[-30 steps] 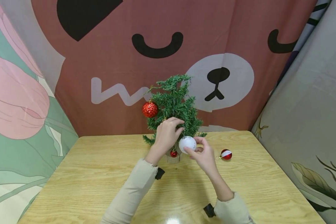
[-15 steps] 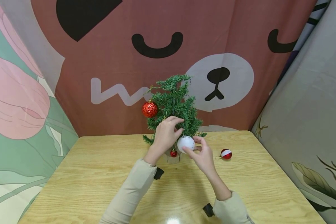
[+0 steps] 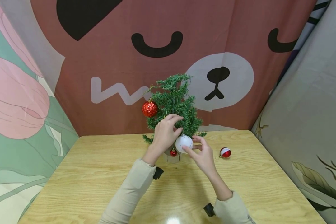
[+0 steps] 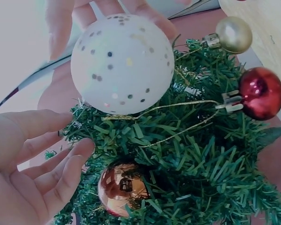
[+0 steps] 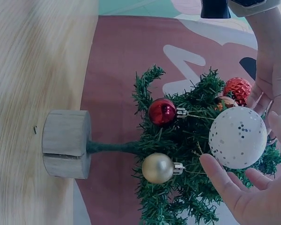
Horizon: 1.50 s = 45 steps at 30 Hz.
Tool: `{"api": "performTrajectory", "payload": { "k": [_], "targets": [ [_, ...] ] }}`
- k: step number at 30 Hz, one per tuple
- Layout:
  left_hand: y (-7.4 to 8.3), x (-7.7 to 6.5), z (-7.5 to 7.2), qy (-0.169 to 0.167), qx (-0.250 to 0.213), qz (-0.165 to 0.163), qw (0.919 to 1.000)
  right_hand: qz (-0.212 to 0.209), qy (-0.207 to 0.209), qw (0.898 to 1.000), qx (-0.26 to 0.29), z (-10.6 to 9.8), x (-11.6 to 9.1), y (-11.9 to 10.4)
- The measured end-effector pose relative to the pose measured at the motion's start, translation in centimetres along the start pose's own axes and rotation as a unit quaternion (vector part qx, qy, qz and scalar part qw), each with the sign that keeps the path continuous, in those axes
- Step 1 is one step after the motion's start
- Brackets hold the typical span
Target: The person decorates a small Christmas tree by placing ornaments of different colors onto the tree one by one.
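Note:
A small artificial Christmas tree [image 3: 177, 102] stands on a wooden base [image 5: 65, 144]. A white, dotted Christmas ball [image 3: 184, 144] hangs at its front. My right hand [image 3: 203, 154] is cupped loosely about the ball, and in the left wrist view a gap shows between ball and thumb. At the foliage just above the ball's cap is my left hand [image 3: 165, 132], its thumb and index finger apart. Beside the white ball hang a small red ball [image 5: 162, 112] and a gold ball [image 5: 158, 168]. A copper ball [image 4: 122, 188] sits near the left fingertips.
A large glittery red ball [image 3: 149, 108] hangs on the tree's left side. On the wooden table [image 3: 106, 174], to the right, lies a red-and-white ball [image 3: 225, 152]. A printed curtain [image 3: 106, 68] stands close behind the tree.
The white ball has shifted slightly left, towards the trunk. My right hand has moved a little left, while the left thumb and index finger have spread further apart.

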<state>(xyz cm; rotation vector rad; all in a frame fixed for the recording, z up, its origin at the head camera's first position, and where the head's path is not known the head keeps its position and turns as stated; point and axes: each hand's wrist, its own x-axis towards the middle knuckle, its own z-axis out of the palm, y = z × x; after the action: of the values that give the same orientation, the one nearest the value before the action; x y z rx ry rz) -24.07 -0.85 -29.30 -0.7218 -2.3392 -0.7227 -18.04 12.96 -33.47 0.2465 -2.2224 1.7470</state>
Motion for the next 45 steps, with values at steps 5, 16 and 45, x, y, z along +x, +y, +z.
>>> {"api": "performTrajectory", "payload": {
  "k": [5, 16, 45],
  "targets": [
    [0.1, 0.0, -0.2, 0.000, -0.003, -0.001, 1.0000, -0.022, 0.003, 1.000, 0.017, -0.3, -0.1, 0.6],
    [0.5, 0.6, -0.8, 0.021, -0.003, 0.016, 0.9996, -0.105, 0.037, 0.993, 0.039, -1.8, 0.3, 2.6],
    [0.7, 2.9, -2.2, 0.070, -0.009, 0.051, 0.9962, -0.113, 0.070, 0.991, 0.005, -10.4, 2.2, 17.4]
  ]
}}
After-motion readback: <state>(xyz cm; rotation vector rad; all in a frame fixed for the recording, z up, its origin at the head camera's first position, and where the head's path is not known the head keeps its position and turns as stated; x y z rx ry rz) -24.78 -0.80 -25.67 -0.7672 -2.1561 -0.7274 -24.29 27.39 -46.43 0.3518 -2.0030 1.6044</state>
